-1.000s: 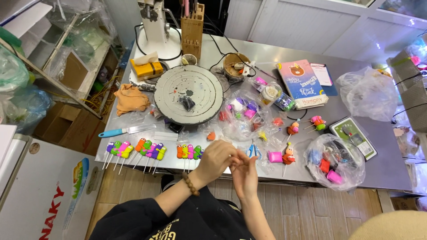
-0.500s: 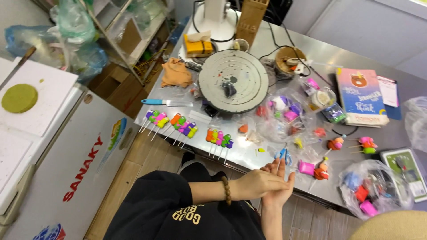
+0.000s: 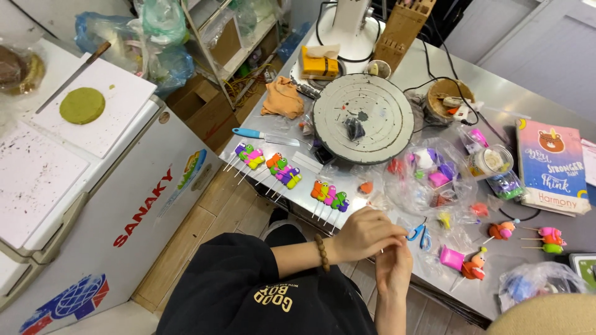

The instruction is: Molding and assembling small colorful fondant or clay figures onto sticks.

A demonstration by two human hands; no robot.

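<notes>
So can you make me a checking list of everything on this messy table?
Surface: grey metal table, crowded.
Job's things: left hand and right hand meet at the table's near edge, fingers pinched together; what they hold is too small to tell.
Nearby: small blue-handled scissors; rows of colourful clay figures on sticks; pink clay block.
Clutter: round white turntable, clear bags of clay pieces, orange cloth, blue-handled knife, pink notebook, wooden knife block.
Cables: black cords behind the turntable.
Surroundings: white chest freezer with a green disc on top; wooden floor.
</notes>
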